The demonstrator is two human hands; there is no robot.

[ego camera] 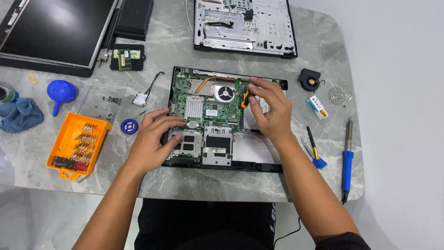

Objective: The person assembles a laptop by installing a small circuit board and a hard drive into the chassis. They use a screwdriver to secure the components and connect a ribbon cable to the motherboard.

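An opened laptop base point(259, 155) lies in front of me with its green circuit board point(217, 109), copper heat pipe and fan exposed. My left hand point(155, 139) rests flat on the base's left edge, fingers spread over the board's lower left, holding nothing. My right hand point(270, 109) is closed around an orange-and-black screwdriver point(244, 98), its tip down on the board's right side next to the fan.
An orange bit tray point(76, 143) sits at the left, with a blue air blower point(61, 91) and blue cloth point(21, 115) beyond. A laptop screen panel point(55, 32) and metal chassis point(245, 25) lie at the back. A soldering iron point(347, 159), small brush point(315, 150) and loose fan point(309, 79) lie at the right.
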